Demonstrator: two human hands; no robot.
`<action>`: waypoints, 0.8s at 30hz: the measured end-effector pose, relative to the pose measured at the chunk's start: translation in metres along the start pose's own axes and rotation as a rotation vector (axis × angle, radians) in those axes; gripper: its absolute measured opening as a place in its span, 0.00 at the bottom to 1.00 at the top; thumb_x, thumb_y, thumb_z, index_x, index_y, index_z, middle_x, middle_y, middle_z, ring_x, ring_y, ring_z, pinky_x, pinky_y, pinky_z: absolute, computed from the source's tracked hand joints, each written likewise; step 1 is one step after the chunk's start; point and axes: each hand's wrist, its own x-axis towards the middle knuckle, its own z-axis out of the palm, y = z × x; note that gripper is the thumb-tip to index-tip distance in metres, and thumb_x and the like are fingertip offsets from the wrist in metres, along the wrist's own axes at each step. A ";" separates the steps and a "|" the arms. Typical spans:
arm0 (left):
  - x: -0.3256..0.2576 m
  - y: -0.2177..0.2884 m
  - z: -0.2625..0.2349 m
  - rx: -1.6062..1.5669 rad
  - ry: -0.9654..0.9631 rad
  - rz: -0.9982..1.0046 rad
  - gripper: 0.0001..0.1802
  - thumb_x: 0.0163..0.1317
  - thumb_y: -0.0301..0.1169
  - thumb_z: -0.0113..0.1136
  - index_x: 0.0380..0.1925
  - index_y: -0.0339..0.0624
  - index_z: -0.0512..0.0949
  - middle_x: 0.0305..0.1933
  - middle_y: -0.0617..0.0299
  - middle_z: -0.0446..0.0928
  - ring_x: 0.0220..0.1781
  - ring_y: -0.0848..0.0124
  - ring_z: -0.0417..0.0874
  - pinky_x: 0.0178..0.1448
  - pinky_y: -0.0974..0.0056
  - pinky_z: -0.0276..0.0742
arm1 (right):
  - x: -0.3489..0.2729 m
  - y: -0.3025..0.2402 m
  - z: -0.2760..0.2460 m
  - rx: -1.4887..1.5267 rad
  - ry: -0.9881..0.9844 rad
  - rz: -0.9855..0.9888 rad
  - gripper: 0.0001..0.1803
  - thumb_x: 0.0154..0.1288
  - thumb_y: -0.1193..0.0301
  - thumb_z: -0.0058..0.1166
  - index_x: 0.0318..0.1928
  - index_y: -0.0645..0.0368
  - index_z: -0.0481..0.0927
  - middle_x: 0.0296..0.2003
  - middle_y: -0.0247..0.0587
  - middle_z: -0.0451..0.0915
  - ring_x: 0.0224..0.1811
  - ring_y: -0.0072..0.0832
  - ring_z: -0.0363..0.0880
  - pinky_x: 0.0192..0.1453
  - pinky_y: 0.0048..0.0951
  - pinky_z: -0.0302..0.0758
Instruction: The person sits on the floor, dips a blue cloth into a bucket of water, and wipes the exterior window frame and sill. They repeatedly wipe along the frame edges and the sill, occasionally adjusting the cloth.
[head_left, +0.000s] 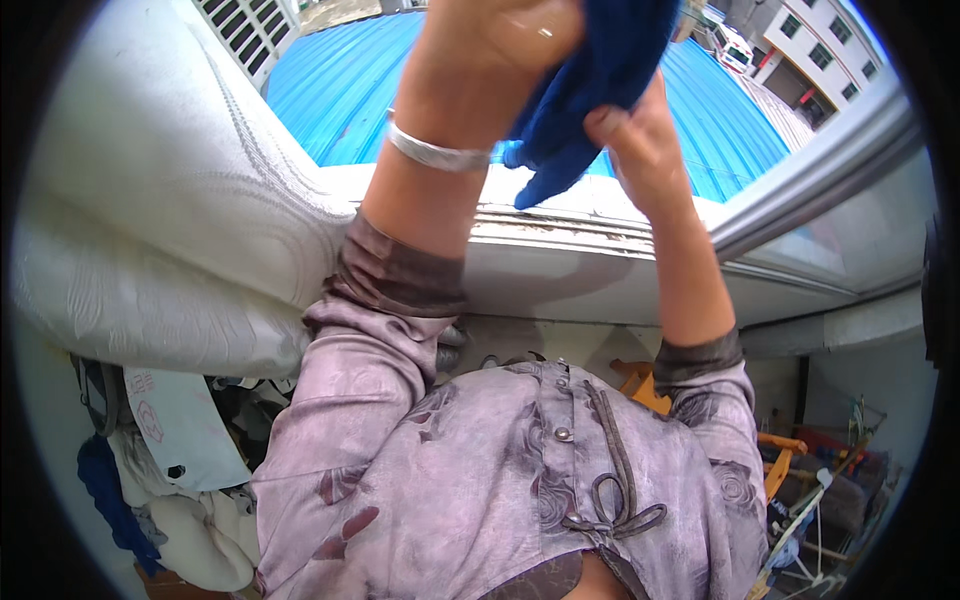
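- At twelve o'clock you look out through an open window onto a blue corrugated roof (340, 80) in daylight.
- Beneath it runs a worn white window sill (560, 225), with a grey window frame (810, 185) slanting up toward two o'clock.
- A white patterned mattress (150, 200) fills nine to eleven o'clock.
- At seven o'clock you have a heap of clothes (190, 500); at four o'clock, orange wooden furniture (780, 455).

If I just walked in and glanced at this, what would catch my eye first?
Most likely the dark blue cloth at the top centre, gripped by both raised hands: the left hand with a silver bangle on its wrist, the right hand below the cloth. Behind them, through the open window, spreads a bright blue roof.
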 end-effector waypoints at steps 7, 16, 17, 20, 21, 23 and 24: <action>-0.053 0.100 -0.122 0.622 0.260 0.391 0.11 0.67 0.22 0.44 0.41 0.30 0.75 0.44 0.52 0.80 0.44 0.67 0.83 0.48 0.67 0.80 | 0.100 0.077 -0.037 0.216 -0.212 0.366 0.33 0.65 0.47 0.52 0.54 0.67 0.74 0.45 0.44 0.81 0.41 0.28 0.83 0.49 0.28 0.81; -0.242 0.078 -0.172 1.058 1.438 0.021 0.28 0.67 0.38 0.54 0.64 0.42 0.62 0.49 0.60 0.71 0.49 0.68 0.75 0.53 0.62 0.75 | 0.126 0.219 0.040 0.024 -0.703 0.655 0.23 0.60 0.61 0.60 0.50 0.63 0.72 0.41 0.37 0.77 0.43 0.23 0.75 0.48 0.26 0.73; -0.255 0.064 -0.179 1.006 1.502 0.039 0.28 0.67 0.39 0.54 0.64 0.42 0.62 0.50 0.61 0.68 0.47 0.68 0.74 0.51 0.63 0.75 | 0.118 0.227 0.056 -0.129 -0.827 0.491 0.20 0.59 0.63 0.62 0.46 0.62 0.72 0.38 0.36 0.76 0.40 0.22 0.74 0.44 0.26 0.73; -0.280 0.027 -0.189 0.687 1.480 0.060 0.31 0.66 0.39 0.56 0.65 0.42 0.60 0.47 0.63 0.71 0.47 0.72 0.74 0.50 0.64 0.74 | 0.106 0.251 0.093 0.253 -0.800 0.719 0.18 0.57 0.62 0.66 0.39 0.58 0.72 0.36 0.32 0.75 0.39 0.17 0.71 0.42 0.21 0.70; -0.292 0.026 -0.191 0.524 1.414 0.088 0.31 0.66 0.36 0.56 0.65 0.40 0.58 0.46 0.63 0.72 0.47 0.74 0.73 0.51 0.63 0.73 | 0.108 0.260 0.101 0.249 -0.755 0.749 0.17 0.61 0.59 0.61 0.40 0.57 0.72 0.36 0.32 0.75 0.40 0.16 0.71 0.42 0.21 0.71; -0.309 0.035 -0.194 0.774 1.475 0.129 0.31 0.65 0.33 0.58 0.65 0.41 0.59 0.44 0.65 0.73 0.44 0.76 0.73 0.47 0.67 0.73 | 0.125 0.276 0.110 0.290 -0.614 0.908 0.17 0.66 0.56 0.54 0.40 0.57 0.73 0.35 0.31 0.74 0.38 0.16 0.71 0.41 0.21 0.70; -0.328 0.043 -0.195 0.827 1.492 0.163 0.31 0.64 0.32 0.58 0.65 0.41 0.59 0.44 0.65 0.73 0.44 0.76 0.73 0.46 0.68 0.73 | 0.130 0.284 0.119 0.340 -0.527 1.051 0.16 0.70 0.56 0.48 0.40 0.56 0.72 0.33 0.26 0.70 0.34 0.15 0.66 0.39 0.20 0.67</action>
